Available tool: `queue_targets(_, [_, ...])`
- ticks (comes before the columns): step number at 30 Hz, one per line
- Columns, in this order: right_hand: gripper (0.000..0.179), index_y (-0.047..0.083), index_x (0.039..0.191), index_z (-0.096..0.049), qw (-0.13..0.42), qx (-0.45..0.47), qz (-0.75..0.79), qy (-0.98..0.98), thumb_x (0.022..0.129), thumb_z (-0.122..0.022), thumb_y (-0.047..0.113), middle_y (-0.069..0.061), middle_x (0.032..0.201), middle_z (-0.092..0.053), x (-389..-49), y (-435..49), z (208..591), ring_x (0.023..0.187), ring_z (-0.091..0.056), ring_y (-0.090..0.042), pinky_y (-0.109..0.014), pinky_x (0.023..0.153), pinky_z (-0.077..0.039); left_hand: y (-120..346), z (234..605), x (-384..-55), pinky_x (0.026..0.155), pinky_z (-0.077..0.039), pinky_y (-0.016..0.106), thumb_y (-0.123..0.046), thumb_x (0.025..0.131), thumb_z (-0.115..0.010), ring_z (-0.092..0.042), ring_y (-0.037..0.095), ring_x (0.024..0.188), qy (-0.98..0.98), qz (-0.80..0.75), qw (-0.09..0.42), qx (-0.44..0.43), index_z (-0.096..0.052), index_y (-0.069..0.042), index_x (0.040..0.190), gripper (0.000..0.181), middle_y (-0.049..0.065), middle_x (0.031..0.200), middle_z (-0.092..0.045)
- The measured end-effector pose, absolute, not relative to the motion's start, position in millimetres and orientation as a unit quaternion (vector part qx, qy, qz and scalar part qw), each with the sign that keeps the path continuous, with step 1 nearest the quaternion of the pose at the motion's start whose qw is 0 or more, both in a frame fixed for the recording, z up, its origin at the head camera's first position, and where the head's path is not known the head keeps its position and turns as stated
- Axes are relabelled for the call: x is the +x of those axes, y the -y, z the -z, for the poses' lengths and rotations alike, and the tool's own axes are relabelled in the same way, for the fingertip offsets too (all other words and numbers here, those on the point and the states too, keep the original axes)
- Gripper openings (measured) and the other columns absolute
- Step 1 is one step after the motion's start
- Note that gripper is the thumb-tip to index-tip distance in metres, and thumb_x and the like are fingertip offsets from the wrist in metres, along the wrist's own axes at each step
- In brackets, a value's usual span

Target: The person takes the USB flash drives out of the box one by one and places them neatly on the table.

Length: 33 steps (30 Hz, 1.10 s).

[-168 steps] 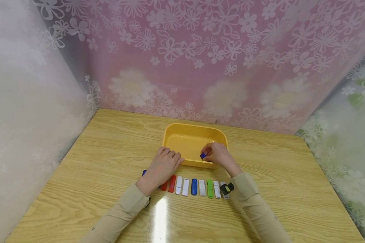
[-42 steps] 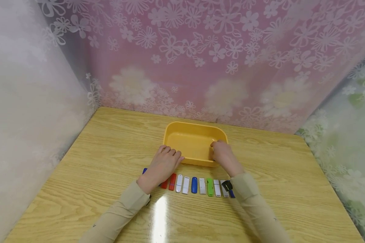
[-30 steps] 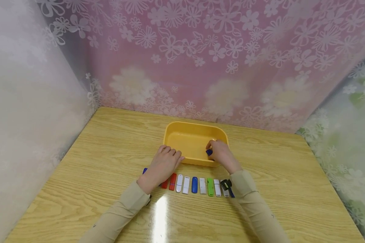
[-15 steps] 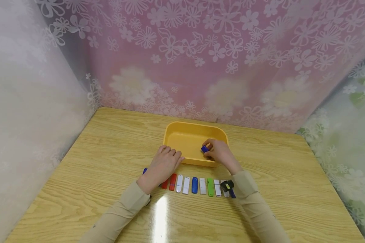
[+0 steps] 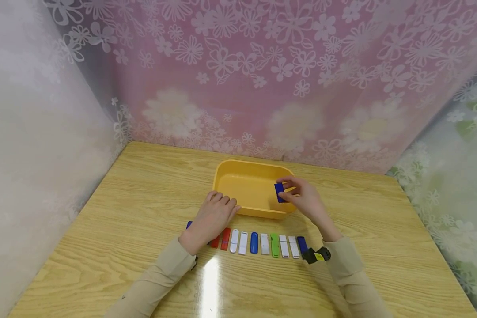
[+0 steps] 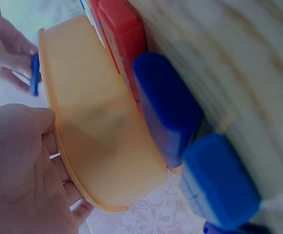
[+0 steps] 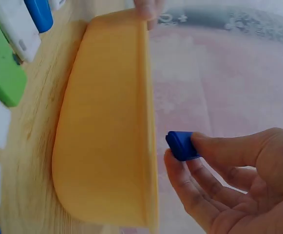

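Observation:
My right hand (image 5: 304,198) pinches a blue USB stick (image 5: 279,193) between thumb and fingers, held up over the right part of the yellow plastic bin (image 5: 258,213). In the right wrist view this blue stick stands out past the bin's rim. My left hand (image 5: 212,216) grips the bin's near left rim; in the left wrist view its thumb lies outside the rim and the fingers curl over the inner side. In front of the bin runs a row of USB sticks, including a green stick (image 5: 274,245), a red stick (image 5: 225,239) and a dark blue stick (image 5: 302,246) at the right end.
The row also has several white sticks, one of them a white stick (image 5: 243,243) near its middle, and a rounded blue stick (image 5: 254,243). My left wrist hides part of its left end. Floral curtains (image 5: 238,88) enclose the wooden table (image 5: 143,194) behind and at both sides.
My right hand has brought the blue stick up out of the bin and drawn back to the right. The dark blue stick at the row's right end has joined since the oldest frame.

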State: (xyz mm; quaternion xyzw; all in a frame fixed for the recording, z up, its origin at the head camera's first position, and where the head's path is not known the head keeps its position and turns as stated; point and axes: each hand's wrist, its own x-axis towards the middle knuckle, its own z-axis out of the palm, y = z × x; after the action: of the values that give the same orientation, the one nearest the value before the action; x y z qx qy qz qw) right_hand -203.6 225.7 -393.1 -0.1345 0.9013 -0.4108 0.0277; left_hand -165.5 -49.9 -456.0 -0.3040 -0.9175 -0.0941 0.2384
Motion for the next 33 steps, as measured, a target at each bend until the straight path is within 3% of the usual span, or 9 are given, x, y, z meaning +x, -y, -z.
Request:
queue_targets(8, [0.038, 0.003, 0.135, -0.060, 0.009, -0.108, 0.437, -0.893, 0.099, -0.067, 0.015, -0.022, 0.124, -0.062, -170.0, -264.4, 388.3, 0.096, -0.067, -0.028, -0.024, 0.075, -0.056, 49.5, 458.5, -166.1, 0.094, -0.046, 0.044, -0.029, 0.105, -0.057, -0.061, 0.025, 0.080, 0.919, 0.091, 0.236, -0.302, -0.061, -0.010, 0.086, 0.028, 0.005, 0.081, -0.067])
queue_targets(18, [0.035, 0.001, 0.130, -0.063, 0.056, -0.090, 0.400, -0.910, 0.098, -0.069, 0.013, -0.019, 0.116, -0.064, -137.2, -301.8, 413.4, 0.089, -0.068, -0.023, -0.036, 0.072, -0.058, 49.9, 458.4, -166.1, 0.093, -0.045, 0.043, -0.029, 0.106, -0.056, -0.059, 0.024, 0.078, 0.920, 0.091, 0.233, -0.301, -0.059, -0.011, 0.084, 0.029, 0.004, 0.079, -0.066])
queue_targets(29, [0.028, 0.002, 0.121, -0.068, 0.127, -0.054, 0.347, -0.928, 0.094, -0.073, 0.009, -0.013, 0.109, -0.066, -123.4, -313.0, 438.3, 0.085, -0.066, -0.021, -0.031, 0.065, -0.054, 49.6, 457.0, -165.6, 0.093, -0.045, 0.044, -0.028, 0.106, -0.056, -0.058, 0.025, 0.078, 0.917, 0.103, 0.235, -0.304, -0.059, -0.010, 0.084, 0.029, 0.005, 0.078, -0.065])
queue_targets(33, [0.027, 0.001, 0.119, -0.068, 0.130, -0.048, 0.343, -0.929, 0.093, -0.073, 0.008, -0.012, 0.107, -0.067, -121.9, -311.9, 441.4, 0.085, -0.065, -0.020, -0.031, 0.064, -0.054, 49.9, 456.9, -165.6, 0.093, -0.045, 0.045, -0.027, 0.106, -0.056, -0.059, 0.027, 0.078, 0.915, 0.112, 0.237, -0.306, -0.060, -0.009, 0.084, 0.028, 0.006, 0.079, -0.066])
